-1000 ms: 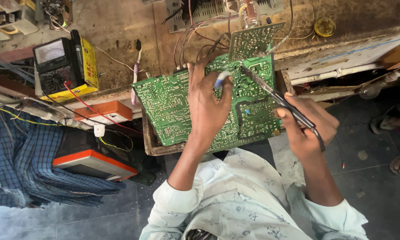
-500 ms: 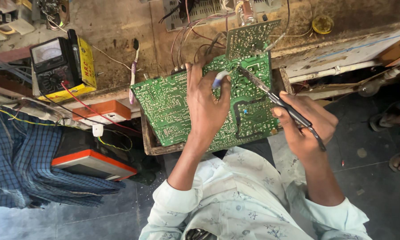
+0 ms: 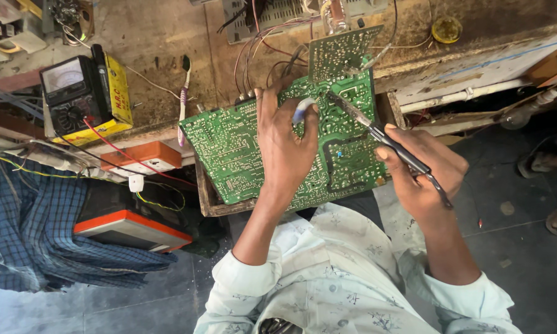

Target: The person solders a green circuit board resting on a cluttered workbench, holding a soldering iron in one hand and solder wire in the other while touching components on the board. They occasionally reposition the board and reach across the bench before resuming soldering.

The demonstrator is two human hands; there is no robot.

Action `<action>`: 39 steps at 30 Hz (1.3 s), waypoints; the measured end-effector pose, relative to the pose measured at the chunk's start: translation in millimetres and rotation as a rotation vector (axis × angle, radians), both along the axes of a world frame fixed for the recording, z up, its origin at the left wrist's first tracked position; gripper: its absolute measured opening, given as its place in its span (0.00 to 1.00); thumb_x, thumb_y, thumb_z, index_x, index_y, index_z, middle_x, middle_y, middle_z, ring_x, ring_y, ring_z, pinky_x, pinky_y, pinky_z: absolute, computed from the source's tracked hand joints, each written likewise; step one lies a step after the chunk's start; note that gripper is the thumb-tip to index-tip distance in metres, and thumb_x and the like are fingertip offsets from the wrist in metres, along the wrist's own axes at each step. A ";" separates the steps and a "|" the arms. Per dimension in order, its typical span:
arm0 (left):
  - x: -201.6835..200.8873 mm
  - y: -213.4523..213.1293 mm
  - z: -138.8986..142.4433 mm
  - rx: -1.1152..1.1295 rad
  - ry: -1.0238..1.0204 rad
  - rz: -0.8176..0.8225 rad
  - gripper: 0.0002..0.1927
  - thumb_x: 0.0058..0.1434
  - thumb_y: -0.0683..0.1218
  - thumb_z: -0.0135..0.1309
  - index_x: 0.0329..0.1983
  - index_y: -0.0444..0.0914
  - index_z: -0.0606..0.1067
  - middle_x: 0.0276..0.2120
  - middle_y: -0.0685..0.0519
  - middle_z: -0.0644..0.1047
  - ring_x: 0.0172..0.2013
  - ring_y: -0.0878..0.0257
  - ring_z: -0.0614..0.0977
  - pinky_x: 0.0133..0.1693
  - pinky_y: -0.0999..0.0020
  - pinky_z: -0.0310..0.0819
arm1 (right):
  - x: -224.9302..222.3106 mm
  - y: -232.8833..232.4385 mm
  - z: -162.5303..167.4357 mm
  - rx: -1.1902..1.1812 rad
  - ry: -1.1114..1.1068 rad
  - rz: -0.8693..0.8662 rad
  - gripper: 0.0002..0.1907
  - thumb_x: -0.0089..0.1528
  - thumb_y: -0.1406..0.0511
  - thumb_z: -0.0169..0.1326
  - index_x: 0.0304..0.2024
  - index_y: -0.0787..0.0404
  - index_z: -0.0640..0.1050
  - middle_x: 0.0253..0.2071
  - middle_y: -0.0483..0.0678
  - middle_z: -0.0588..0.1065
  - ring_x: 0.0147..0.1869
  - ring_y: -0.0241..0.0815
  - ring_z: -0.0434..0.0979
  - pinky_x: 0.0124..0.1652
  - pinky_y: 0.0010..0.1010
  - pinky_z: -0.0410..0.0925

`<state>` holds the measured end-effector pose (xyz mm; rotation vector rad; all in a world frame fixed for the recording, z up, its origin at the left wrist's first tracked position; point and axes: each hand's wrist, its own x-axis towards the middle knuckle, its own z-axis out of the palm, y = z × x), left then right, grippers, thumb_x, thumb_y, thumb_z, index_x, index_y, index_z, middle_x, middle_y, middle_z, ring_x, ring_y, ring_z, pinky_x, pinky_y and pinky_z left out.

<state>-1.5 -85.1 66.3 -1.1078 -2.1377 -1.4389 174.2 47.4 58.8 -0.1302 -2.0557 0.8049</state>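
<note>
At centre frame the left hand (image 3: 284, 148) lies on the green circuit board (image 3: 229, 148), pinching a small blue-and-white piece (image 3: 301, 110). At centre right the right hand (image 3: 424, 170) is closed around a soldering iron (image 3: 377, 131), its tip on the board. Farther off, at upper left, a multimeter (image 3: 74, 93) sits on the worn bench (image 3: 154, 37).

You wear a pale mint-green cotton shirt (image 3: 346, 278) scattered with small dark blue leaf sprigs. Its long sleeves are rolled back into thick folded cuffs, one near your left elbow (image 3: 244, 275), the other near your right elbow (image 3: 476, 297). Both forearms and hands are bare, without rings, watch or gloves.
</note>
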 end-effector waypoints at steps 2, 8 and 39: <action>0.1 -0.1 -0.3 0.004 0.009 -0.005 0.04 0.61 0.39 0.56 0.37 0.32 0.78 0.58 0.43 0.73 0.58 0.42 0.77 0.74 0.40 0.51 | -0.1 0.3 1.1 -0.020 -0.013 -0.007 0.16 0.68 0.69 0.63 0.55 0.72 0.79 0.41 0.56 0.79 0.36 0.38 0.79 0.31 0.23 0.68; 0.1 -0.1 -1.6 0.000 0.007 -0.007 0.04 0.61 0.39 0.56 0.37 0.32 0.78 0.59 0.41 0.73 0.58 0.42 0.76 0.74 0.40 0.52 | -1.5 -0.4 3.1 0.038 0.004 -0.014 0.16 0.70 0.68 0.63 0.56 0.72 0.79 0.42 0.57 0.80 0.39 0.39 0.81 0.35 0.24 0.71; 1.5 2.1 -4.9 -0.006 0.026 0.012 0.06 0.63 0.41 0.58 0.39 0.32 0.79 0.59 0.39 0.73 0.61 0.40 0.74 0.73 0.40 0.52 | -2.3 -8.7 24.9 0.097 -0.058 -0.024 0.16 0.68 0.72 0.65 0.57 0.71 0.78 0.43 0.56 0.79 0.33 0.38 0.76 0.30 0.25 0.67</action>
